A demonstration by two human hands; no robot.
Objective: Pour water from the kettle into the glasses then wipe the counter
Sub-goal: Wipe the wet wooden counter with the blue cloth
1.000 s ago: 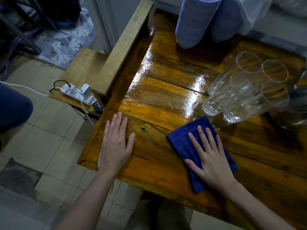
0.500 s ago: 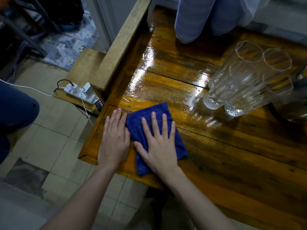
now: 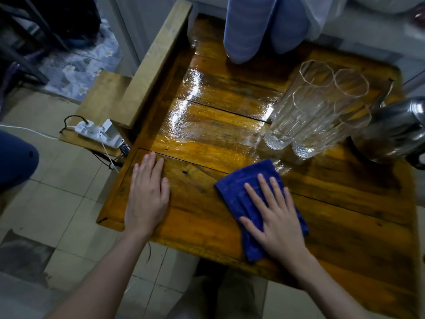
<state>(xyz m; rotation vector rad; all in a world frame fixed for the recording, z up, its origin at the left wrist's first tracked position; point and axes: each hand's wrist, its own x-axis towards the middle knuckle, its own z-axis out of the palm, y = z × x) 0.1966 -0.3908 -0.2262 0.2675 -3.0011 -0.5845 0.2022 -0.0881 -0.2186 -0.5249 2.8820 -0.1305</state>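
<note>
A folded blue cloth (image 3: 239, 192) lies on the glossy wooden counter (image 3: 207, 125), near its front edge. My right hand (image 3: 273, 215) presses flat on the cloth with fingers spread and straight. My left hand (image 3: 147, 196) rests flat on the bare wood at the counter's front left corner, apart from the cloth. Several tall clear glasses (image 3: 319, 107) stand bunched together at the right, just beyond the cloth. A steel kettle (image 3: 397, 132) sits right of the glasses at the frame's edge. The wood between the glasses and the left rail shines wet.
Two blue cylindrical rolls (image 3: 246, 28) stand at the counter's back edge. A raised wooden rail (image 3: 156, 63) runs along the left side. A white power strip (image 3: 99, 132) with cables lies on a low shelf to the left, above the tiled floor (image 3: 57, 203).
My right hand slid the cloth left until it was beside my left hand, then back right to below the glasses. My left hand stayed put.
</note>
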